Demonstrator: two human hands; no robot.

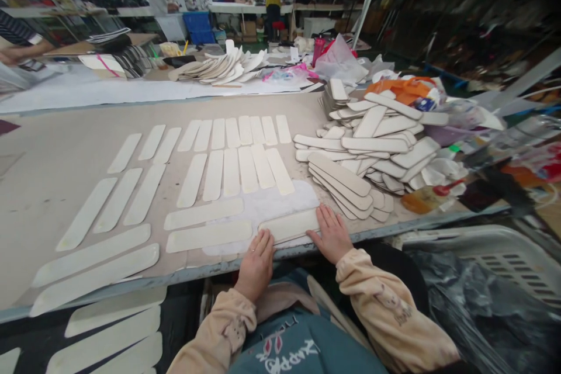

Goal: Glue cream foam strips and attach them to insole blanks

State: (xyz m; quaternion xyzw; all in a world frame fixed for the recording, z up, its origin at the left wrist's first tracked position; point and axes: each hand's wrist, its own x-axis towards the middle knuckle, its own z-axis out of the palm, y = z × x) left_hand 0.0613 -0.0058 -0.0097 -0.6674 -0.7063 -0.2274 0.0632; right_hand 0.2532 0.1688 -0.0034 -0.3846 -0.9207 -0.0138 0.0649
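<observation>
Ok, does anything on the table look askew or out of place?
The heap of pale strips on the right looks untidy, criss-crossed at many angles, unlike the separately laid-out strips at left. No spill shows.

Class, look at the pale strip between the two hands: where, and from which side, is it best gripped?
Probably by its two short ends, coming from above and outside: left hand at one end, right hand at the other, where they rest now. The pale strip is long, thin and flat on the table, so its ends seem easiest to hold.
</observation>
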